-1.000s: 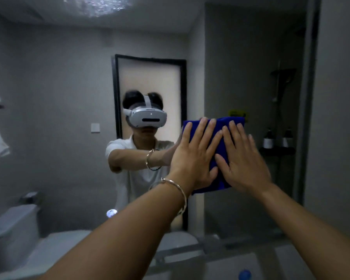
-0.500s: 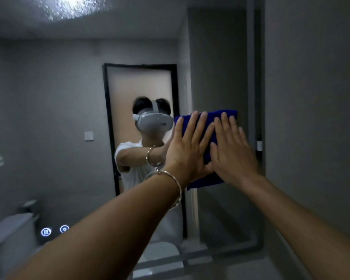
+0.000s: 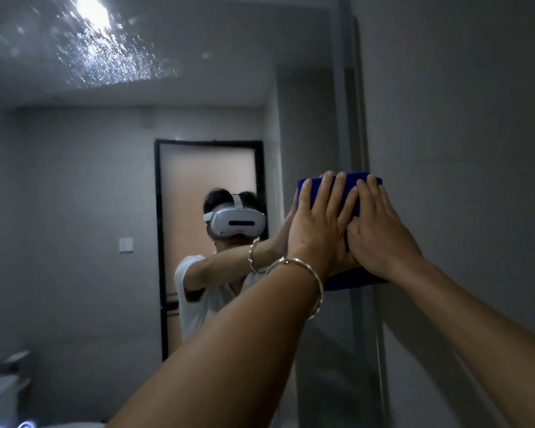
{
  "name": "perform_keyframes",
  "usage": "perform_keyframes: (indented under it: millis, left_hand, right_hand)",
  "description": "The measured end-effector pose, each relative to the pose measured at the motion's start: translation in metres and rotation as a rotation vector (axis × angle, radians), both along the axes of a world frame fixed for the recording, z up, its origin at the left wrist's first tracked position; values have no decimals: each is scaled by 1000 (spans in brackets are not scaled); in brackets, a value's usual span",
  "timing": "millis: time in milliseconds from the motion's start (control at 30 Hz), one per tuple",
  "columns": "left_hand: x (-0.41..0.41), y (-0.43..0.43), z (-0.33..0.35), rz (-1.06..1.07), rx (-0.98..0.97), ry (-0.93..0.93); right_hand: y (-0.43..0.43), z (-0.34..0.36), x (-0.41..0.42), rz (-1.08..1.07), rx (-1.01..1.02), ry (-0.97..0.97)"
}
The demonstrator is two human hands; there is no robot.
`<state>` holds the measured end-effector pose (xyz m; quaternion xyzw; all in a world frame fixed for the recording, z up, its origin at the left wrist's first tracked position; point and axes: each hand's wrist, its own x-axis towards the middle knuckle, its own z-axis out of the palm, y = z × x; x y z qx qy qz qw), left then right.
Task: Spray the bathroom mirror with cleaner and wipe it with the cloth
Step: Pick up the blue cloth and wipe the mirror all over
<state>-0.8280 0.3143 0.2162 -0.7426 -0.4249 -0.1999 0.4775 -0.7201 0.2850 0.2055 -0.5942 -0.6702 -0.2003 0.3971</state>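
Observation:
A folded blue cloth (image 3: 352, 278) lies flat against the bathroom mirror (image 3: 74, 211), close to the mirror's right edge. My left hand (image 3: 320, 227), with a silver bangle on the wrist, presses on the cloth with straight spread fingers. Beside it my right hand (image 3: 380, 233) presses the same cloth, fingers straight and pointing up. The two hands touch and cover most of the cloth. Spray droplets (image 3: 105, 57) speckle the glass at the upper left. No spray bottle is in view.
The grey wall (image 3: 460, 149) starts just right of the mirror's edge (image 3: 363, 118). The mirror reflects a person in a white headset, a door, a wall switch and a toilet at the lower left.
Both hands have slid the cloth to the right and upward across the glass, from mid-mirror to its right edge. My view has tilted up, so the droplets now show.

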Motion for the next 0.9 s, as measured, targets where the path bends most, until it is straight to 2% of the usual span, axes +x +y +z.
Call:
perform_keyframes:
  millis: [200,433,733,900]
  left_hand:
    - [-25,12,12,-70,133,124]
    - [-74,13,36,-95,244,69]
    - [-225,-2,59,-79,297,2]
    - [-328,-13,52,28,301,-27]
  right_hand:
    - [18,-7,-3,-62,116,-20]
    - [14,22,-36,-76,137,-108]
    - [36,45,-174,77,377,-144]
    - [29,47,-269,175,455,-217]
